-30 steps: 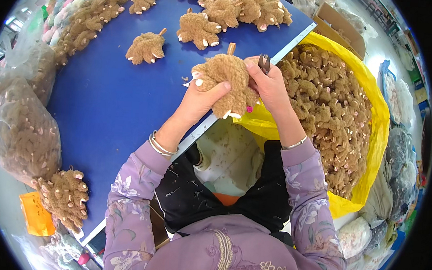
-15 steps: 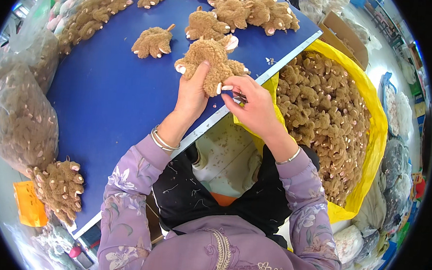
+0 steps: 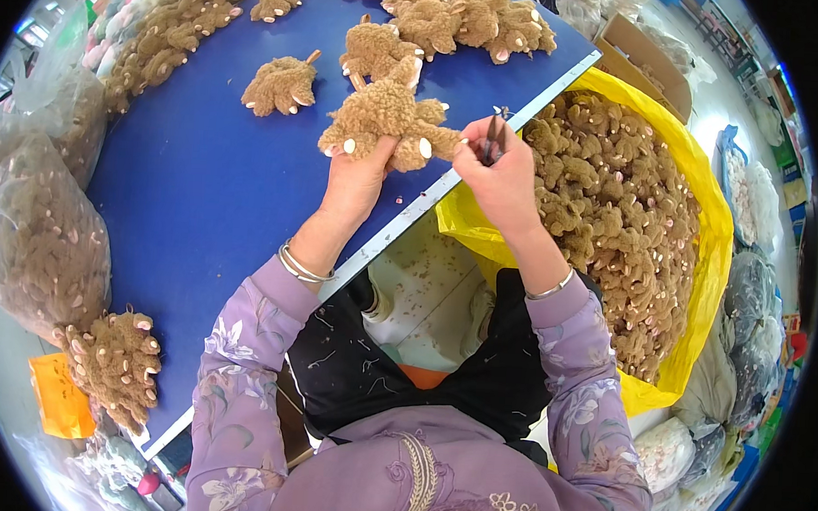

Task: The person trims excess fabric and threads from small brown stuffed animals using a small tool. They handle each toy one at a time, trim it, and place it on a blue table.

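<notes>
A curly brown plush toy [image 3: 379,115] with pale paw tips is held over the table's front edge. My left hand [image 3: 356,177] is closed around its lower side, the thumb hidden by the plush. My right hand [image 3: 501,177] is closed, with dark thread snips [image 3: 494,140] in the palm, blades pointing up and away. Its thumb and fingertip pinch the tip of the toy's right limb, which is stretched out to the right. Just behind lies another brown plush toy [image 3: 375,50], and a single one [image 3: 281,86] rests to the left.
More plush toys line the far edge of the blue table [image 3: 199,198]. At right stands a yellow sack [image 3: 715,272] full of brown plush pieces, with a cardboard box [image 3: 646,64] behind. Clear plastic bags [image 3: 40,227] and a toy pile [image 3: 117,360] flank the left side.
The toy has been turned in my left hand. My right hand has moved right and slightly up, from a lower paw to the right limb; the snips now point upward.
</notes>
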`<state>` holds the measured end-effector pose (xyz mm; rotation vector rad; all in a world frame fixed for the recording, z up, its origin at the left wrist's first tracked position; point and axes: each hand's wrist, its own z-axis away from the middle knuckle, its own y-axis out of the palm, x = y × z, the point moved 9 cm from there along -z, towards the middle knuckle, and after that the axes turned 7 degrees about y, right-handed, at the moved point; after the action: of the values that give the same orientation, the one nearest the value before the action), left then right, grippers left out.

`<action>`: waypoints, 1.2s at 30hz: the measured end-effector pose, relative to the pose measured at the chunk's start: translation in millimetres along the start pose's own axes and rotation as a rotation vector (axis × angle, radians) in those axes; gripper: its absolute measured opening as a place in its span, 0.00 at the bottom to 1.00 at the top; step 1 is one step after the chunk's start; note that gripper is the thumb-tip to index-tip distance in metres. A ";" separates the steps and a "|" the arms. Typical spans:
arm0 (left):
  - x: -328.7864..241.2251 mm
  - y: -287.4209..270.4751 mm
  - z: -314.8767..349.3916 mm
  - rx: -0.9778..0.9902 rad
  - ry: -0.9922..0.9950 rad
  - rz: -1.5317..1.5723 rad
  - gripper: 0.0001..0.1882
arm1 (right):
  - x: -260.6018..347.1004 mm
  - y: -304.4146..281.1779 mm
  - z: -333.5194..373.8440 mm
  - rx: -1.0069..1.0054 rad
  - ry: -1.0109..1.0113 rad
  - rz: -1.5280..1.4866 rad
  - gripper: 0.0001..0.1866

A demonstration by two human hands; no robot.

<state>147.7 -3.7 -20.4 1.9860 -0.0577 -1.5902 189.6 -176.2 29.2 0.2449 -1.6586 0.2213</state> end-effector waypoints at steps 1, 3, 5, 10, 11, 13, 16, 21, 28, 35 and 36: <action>-1.7 0.6 2.3 0.009 0.012 -0.014 0.11 | -1.5 -2.1 -0.6 0.000 0.015 -0.017 0.04; -6.1 6.0 2.8 0.039 0.037 -0.036 0.12 | -0.8 -8.8 -4.4 -0.008 0.037 -0.048 0.03; -2.5 2.9 0.6 0.045 0.021 -0.064 0.14 | -6.8 -7.3 -6.8 0.004 0.069 -0.093 0.05; -12.3 2.7 2.9 -0.028 0.087 -0.034 0.14 | -9.4 8.7 4.6 0.041 -0.008 -0.008 0.11; -12.0 0.3 2.2 -0.037 0.095 -0.055 0.14 | -9.5 13.7 8.1 0.072 -0.012 0.023 0.12; -10.6 -6.6 0.2 -0.055 0.111 -0.098 0.14 | -8.1 19.8 7.8 0.092 -0.019 0.002 0.14; -15.7 -8.1 3.8 -0.047 0.148 -0.391 0.13 | -11.5 19.8 6.1 0.102 0.030 0.036 0.12; -22.9 7.7 7.9 0.012 0.135 -0.300 0.09 | -0.1 21.5 8.2 0.144 0.051 0.091 0.10; -8.8 1.3 3.5 0.018 -0.036 -0.269 0.12 | 25.6 32.7 27.2 0.112 -0.291 0.456 0.11; -2.6 -6.3 -3.1 -0.028 0.058 -0.099 0.16 | 38.2 51.6 56.1 0.236 -0.558 0.536 0.15; 0.1 -5.7 -4.0 0.003 0.053 -0.103 0.17 | 35.6 51.6 55.8 0.233 -0.548 0.511 0.14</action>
<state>149.5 2.7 -22.7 2.0625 0.0638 -1.6002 118.1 -143.8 58.9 0.0483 -2.2238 0.7921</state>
